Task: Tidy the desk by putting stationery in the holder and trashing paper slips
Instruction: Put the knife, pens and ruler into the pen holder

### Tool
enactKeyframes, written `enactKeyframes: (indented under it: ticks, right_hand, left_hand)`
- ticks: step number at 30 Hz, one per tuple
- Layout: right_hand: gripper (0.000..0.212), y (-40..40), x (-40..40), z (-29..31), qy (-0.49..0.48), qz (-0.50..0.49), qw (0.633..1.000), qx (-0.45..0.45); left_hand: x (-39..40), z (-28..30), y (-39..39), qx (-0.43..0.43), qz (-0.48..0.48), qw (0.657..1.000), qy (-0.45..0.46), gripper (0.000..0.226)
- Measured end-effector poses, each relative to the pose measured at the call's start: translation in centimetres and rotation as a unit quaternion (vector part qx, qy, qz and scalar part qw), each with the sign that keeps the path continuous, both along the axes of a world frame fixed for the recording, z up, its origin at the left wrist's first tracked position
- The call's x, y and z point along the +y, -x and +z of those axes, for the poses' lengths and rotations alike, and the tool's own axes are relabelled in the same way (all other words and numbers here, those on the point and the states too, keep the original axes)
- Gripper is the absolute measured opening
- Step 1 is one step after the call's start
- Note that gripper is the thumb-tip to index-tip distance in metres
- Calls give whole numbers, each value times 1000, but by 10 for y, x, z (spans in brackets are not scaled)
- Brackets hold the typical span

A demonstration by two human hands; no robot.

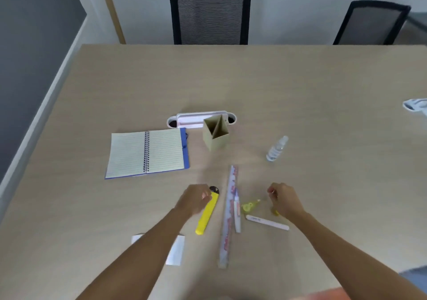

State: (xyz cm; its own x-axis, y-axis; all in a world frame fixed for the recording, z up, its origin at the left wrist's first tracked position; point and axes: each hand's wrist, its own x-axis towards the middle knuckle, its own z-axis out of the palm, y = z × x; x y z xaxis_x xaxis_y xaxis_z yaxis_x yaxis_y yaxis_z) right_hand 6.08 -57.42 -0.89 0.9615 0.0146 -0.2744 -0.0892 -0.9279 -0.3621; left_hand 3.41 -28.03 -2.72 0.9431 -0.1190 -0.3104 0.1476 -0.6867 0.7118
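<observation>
A tan cardboard holder with a diagonal divider stands mid-desk and holds nothing I can see. In front of me lie a yellow utility knife, a long patterned ruler, a white pen against the ruler, a yellow-green correction tape and a white marker. My left hand is curled, its fingertips at the knife's black top end; the knife lies flat on the desk. My right hand hovers right of the correction tape, fingers pinched together, partly hiding a small yellow item. My left forearm partly covers two white paper slips.
An open spiral notebook lies left of the holder. A white cable port sits behind the holder. A small clear bottle stands to the right. A white object is at the right edge. Two black chairs stand beyond the desk.
</observation>
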Motion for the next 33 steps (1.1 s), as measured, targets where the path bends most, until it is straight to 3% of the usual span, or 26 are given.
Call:
enactKeyframes:
  ticks: [6,10,16,20,23,28,30,33]
  right_hand:
    - [31,21,-50,-11,-22,87,996,-20]
    - [36,9,-29,-15,-21,233,972,-34]
    - [39,-10,6,-27,85,381,921,-15]
    - [30,-21,6,-33,82,423,902,-29]
    - [27,-34,4,-27,23,395,918,-18]
    - [30,-85,35,15,-225,189,951,-100]
    - [26,-114,60,36,-304,95,938,-138]
    - [10,-155,95,51,-360,27,922,-139]
  left_hand:
    - [-113,-5,12,71,24,989,-126,44]
    - [-132,2,3,79,19,972,-220,39]
    - [-121,-1,13,151,20,957,-248,41]
    - [-99,20,-2,115,109,976,-149,33]
    - [-67,65,-42,15,204,975,-85,35]
    - [-19,140,-125,-219,311,925,-10,25]
    - [-15,146,-150,-253,303,919,9,14]
    - [-13,126,-177,-233,278,932,0,13]
